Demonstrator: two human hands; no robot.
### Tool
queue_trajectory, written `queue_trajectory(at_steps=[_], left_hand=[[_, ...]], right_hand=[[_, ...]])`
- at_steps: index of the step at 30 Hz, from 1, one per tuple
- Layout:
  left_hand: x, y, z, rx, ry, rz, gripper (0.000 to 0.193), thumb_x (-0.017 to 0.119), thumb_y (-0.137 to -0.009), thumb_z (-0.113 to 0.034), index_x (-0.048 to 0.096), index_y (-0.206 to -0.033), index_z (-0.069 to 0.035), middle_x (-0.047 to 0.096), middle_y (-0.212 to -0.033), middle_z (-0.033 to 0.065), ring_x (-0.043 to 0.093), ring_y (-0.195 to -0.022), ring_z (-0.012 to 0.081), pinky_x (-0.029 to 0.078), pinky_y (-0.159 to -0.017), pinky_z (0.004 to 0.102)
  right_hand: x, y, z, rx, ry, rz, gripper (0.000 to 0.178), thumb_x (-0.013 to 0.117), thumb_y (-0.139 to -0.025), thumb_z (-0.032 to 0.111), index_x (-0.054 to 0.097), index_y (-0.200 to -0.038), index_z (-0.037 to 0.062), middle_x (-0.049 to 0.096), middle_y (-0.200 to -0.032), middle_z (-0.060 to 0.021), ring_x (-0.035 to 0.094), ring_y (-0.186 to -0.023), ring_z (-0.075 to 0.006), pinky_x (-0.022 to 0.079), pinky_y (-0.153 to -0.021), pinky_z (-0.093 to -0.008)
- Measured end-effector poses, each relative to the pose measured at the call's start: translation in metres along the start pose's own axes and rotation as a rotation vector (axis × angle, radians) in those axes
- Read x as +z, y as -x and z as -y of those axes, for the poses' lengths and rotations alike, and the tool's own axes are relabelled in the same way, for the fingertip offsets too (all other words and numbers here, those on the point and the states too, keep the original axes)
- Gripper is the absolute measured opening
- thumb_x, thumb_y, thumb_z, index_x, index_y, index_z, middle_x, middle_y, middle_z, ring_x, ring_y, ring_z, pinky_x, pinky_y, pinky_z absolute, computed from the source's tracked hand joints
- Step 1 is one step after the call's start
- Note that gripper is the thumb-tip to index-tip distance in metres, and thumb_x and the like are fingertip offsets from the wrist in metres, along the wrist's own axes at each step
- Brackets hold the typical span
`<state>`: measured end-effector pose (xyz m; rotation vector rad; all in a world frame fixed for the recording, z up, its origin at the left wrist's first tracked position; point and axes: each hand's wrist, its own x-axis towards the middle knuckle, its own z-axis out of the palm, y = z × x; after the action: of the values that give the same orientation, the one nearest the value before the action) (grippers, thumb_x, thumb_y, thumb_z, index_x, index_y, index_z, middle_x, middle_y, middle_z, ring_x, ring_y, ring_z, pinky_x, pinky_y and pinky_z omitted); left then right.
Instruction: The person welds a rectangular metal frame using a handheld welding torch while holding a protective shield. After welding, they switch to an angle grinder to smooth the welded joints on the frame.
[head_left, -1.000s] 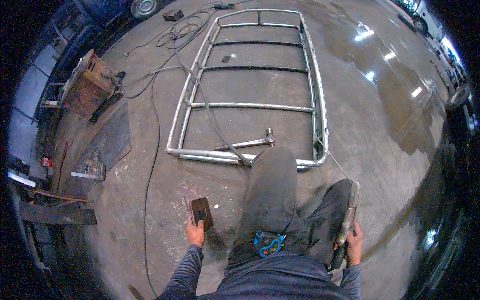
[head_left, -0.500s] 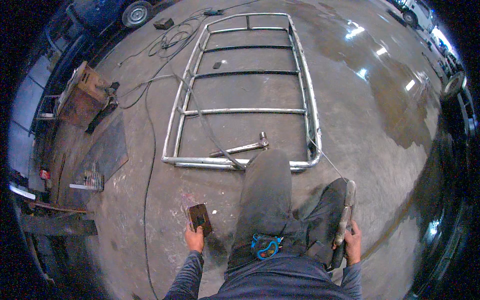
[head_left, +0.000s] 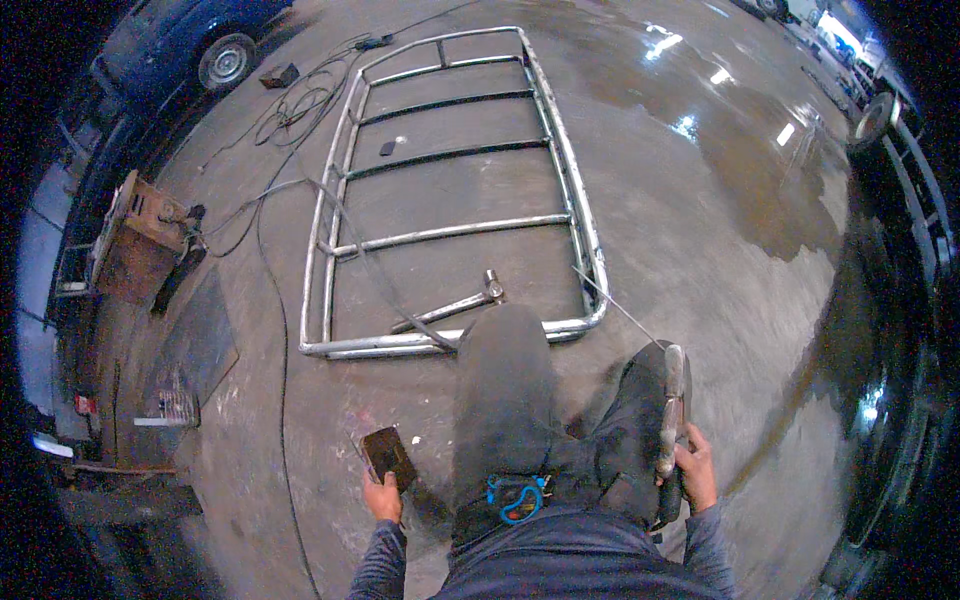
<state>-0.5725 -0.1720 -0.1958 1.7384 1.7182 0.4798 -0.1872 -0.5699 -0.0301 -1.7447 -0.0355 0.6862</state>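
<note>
My left hand (head_left: 382, 496) is closed on the lower edge of a dark brown rectangular plate (head_left: 390, 456), held low over the floor beside my left leg. At my right thigh, my right hand (head_left: 698, 470) grips a welding electrode holder (head_left: 671, 395) with a worn, pale body and a dark handle. From its far end a thin welding rod (head_left: 630, 315) slants forward and left to the near right corner of a metal tube frame (head_left: 400, 343). Inside the frame's near end lies a hammer (head_left: 455, 307), partly behind the near rail. My knee covers a short stretch of that rail.
A cable (head_left: 375, 275) crosses the frame's left side and near rail. Another black cable (head_left: 283, 400) runs along the floor at left. A rusty box-shaped machine (head_left: 145, 235) stands farther left. Vehicle wheels (head_left: 228, 62) show at far left; wet floor (head_left: 775, 190) spreads on the right.
The view has shifted, so the frame, hammer and machine appear farther left and slightly turned. Both hands keep their holds; the rod still points at the frame's near right corner.
</note>
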Motion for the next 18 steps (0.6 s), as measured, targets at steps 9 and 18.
queue_trajectory(at_steps=[9, 18], left_hand=[[-0.003, 0.001, 0.006, 0.060, -0.031, 0.046, 0.049, 0.068, -0.083, -0.012, 0.054, -0.127, 0.004, 0.067, -0.113, 0.0205, 0.065, -0.102, 0.0354, 0.047, -0.093, 0.0403], [-0.009, 0.007, -0.018, 0.017, -0.128, 0.031, 0.049, 0.067, -0.084, -0.012, 0.052, -0.128, 0.003, 0.067, -0.113, 0.0188, 0.065, -0.103, 0.0338, 0.047, -0.093, 0.0397]], right_hand=[[0.000, -0.004, -0.008, 0.102, -0.059, -0.028, 0.051, 0.063, -0.088, 0.010, 0.048, -0.134, -0.0043, 0.065, -0.103, -0.0110, 0.064, -0.075, -0.0166, 0.055, -0.059, -0.0311], [0.006, -0.003, -0.003, 0.045, -0.114, -0.023, 0.036, 0.062, -0.089, 0.016, 0.053, -0.120, -0.0002, 0.062, -0.076, -0.0094, 0.061, -0.051, -0.0177, 0.051, -0.043, -0.0308]])
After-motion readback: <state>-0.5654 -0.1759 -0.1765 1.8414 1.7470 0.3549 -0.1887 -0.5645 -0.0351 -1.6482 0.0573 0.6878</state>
